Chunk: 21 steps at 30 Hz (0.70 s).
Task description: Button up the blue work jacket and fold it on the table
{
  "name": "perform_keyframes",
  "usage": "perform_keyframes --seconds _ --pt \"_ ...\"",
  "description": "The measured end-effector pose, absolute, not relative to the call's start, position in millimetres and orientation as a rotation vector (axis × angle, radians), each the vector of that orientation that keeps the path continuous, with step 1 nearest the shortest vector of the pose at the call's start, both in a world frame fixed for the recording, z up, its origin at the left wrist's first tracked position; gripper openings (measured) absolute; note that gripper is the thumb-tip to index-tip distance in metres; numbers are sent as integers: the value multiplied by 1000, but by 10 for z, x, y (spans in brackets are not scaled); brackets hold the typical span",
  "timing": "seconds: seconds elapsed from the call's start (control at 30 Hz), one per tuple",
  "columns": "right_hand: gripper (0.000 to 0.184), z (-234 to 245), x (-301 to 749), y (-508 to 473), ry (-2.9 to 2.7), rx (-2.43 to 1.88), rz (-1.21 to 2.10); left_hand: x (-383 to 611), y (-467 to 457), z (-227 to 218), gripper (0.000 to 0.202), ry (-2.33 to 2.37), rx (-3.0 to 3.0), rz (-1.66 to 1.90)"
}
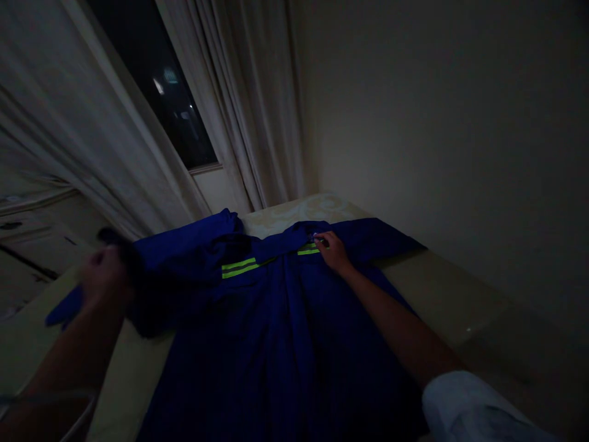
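Observation:
A dark blue work jacket (257,331) lies spread out with its collar end away from me, and its lower end runs out of view. Yellow-green reflective strips (238,267) cross its chest. My right hand (332,250) pinches the cloth near the collar, beside the right-hand strip, where a small pale spot shows at the fingertips. On the left, my left hand (103,276) is blurred by motion, its fingers curled around a raised, dark part of the jacket, apparently the sleeve. Shadow hides the details of that grip.
The jacket rests on a pale, patterned bed or table surface (427,288). Behind it hang long curtains (257,104) beside a dark window (170,80). A bare wall (437,123) rises at the right, and pale furniture (37,245) stands at the left. The room is dim.

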State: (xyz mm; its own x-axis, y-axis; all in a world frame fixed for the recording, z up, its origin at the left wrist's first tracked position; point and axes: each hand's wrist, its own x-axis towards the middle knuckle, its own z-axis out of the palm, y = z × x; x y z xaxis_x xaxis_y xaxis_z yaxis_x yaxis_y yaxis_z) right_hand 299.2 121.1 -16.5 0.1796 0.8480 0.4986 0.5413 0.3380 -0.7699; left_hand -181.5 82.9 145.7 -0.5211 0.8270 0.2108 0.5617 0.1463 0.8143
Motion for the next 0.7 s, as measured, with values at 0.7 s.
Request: perform_keyframes --seconds 0.7 --pt "27 167 3367 938 -1396 -1778 858 -1203 1344 233 38 1950 1120 918"
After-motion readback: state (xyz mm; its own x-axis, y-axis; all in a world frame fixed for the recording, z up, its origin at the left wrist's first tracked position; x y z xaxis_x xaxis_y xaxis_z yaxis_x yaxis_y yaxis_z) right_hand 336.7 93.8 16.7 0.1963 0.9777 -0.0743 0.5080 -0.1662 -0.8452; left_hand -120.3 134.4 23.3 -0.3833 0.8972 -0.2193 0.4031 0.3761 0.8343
